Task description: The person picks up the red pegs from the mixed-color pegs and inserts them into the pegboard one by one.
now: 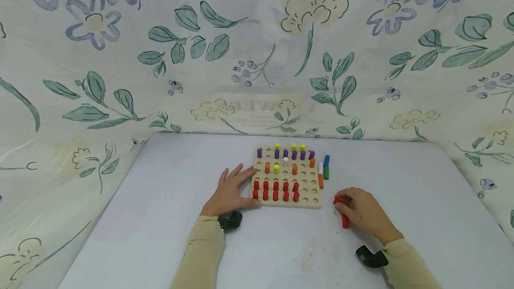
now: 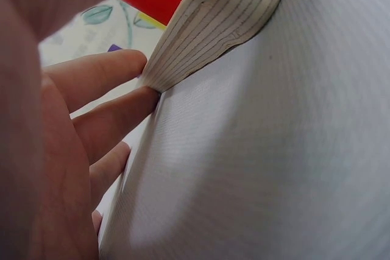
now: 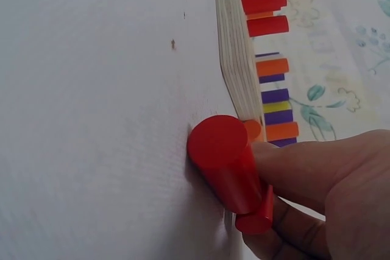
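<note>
A wooden pegboard [image 1: 309, 204] stands on the table with rows of round pegs in its holes. Two rows of red pegs [image 1: 275, 191] run along its near side. My left hand [image 1: 227, 195] lies at the board's left side, fingers fairly straight and spread, with fingertips and thumb touching its edge. Right of the board, my right hand [image 1: 366, 212] pinches a red peg [image 3: 256, 216] between thumb and fingers. Another red peg [image 3: 222, 153] lies on the table just by those fingers. The hand hides part of the held peg in the head view.
Beside the board's right edge lie loose pegs: blue [image 1: 327, 160], green [image 1: 326, 173], white [image 1: 320, 168] and orange [image 1: 321, 181]. Purple pegs [image 1: 294, 155] and a few yellow pegs [image 1: 277, 146] fill the far rows. A floral cloth [image 1: 257, 97] hangs behind the white table [image 1: 168, 168].
</note>
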`<action>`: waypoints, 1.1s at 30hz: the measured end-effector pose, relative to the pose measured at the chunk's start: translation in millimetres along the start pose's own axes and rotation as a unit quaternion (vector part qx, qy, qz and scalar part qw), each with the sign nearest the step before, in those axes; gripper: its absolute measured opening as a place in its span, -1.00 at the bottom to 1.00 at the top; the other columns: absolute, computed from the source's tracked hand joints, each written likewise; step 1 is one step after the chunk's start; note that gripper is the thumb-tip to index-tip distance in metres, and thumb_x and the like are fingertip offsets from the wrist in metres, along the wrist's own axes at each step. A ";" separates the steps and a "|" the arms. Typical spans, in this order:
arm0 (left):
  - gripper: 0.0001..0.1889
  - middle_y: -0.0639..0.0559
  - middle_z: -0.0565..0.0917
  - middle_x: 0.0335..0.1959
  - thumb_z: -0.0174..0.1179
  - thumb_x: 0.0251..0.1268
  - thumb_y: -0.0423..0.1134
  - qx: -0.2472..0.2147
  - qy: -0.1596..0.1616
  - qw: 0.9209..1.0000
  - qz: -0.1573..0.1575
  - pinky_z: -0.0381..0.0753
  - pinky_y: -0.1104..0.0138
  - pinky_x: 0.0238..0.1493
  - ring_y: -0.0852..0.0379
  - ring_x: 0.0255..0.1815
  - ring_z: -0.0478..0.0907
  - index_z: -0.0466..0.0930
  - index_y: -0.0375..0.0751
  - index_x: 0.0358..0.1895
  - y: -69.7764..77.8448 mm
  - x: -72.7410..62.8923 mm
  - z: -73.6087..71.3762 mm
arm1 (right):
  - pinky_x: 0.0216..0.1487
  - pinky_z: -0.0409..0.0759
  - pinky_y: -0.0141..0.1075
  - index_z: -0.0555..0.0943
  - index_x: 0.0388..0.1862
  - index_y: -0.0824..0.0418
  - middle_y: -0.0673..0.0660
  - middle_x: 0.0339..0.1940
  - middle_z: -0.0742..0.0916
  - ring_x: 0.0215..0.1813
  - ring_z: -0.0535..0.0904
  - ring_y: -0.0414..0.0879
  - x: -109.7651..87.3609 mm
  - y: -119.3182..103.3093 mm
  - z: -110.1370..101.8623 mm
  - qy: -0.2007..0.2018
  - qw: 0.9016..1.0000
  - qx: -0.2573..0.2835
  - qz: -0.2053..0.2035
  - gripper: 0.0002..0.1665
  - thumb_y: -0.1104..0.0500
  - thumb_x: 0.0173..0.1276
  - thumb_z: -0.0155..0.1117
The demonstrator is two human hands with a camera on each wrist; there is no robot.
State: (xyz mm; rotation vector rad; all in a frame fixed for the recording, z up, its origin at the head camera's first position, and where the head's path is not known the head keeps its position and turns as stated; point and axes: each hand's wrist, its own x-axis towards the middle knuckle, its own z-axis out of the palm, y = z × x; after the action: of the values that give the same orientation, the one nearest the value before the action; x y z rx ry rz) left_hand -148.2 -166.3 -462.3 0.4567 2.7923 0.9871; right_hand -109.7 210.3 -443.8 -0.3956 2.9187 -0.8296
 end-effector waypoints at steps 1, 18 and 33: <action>0.02 0.04 0.30 0.55 0.46 -0.07 0.26 -0.001 0.000 1.000 0.001 -0.43 -0.10 0.56 -0.07 0.65 -0.11 0.30 0.02 0.54 -0.3 0.2 0.1 | 0.02 0.67 -0.02 0.69 -0.03 0.24 0.06 -0.15 0.73 -0.10 0.61 -0.04 0.2 -0.1 0.0 -0.001 1.000 -0.001 0.002 -0.73 0.16 0.35 0.42; 0.01 0.08 0.28 0.56 0.44 -0.07 0.23 0.003 -0.004 1.000 -0.012 -0.43 -0.08 0.57 -0.03 0.65 -0.13 0.28 0.05 0.55 2.4 0.0 -0.7 | 0.02 0.67 -0.02 0.67 0.10 0.25 0.12 -0.04 0.72 -0.09 0.57 -0.03 1.0 -5.1 -4.1 0.007 1.000 -0.002 0.001 -0.66 0.16 0.40 0.37; 0.02 0.05 0.28 0.55 0.45 -0.08 0.25 -0.001 -0.003 1.000 -0.006 -0.43 -0.09 0.56 -0.06 0.65 -0.13 0.29 0.02 0.54 3.9 -1.7 -2.3 | 0.08 0.64 0.05 0.64 0.12 0.28 0.12 -0.07 0.71 -0.03 0.58 0.02 3.5 -11.2 -4.6 0.029 1.000 0.002 -0.004 -0.66 0.18 0.43 0.32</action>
State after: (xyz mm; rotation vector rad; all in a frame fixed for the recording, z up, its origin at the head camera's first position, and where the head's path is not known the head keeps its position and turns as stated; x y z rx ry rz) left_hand -146.3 -165.3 -458.0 0.4421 2.7841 0.9846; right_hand -111.2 202.5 -434.1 -0.3882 2.9697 -0.8624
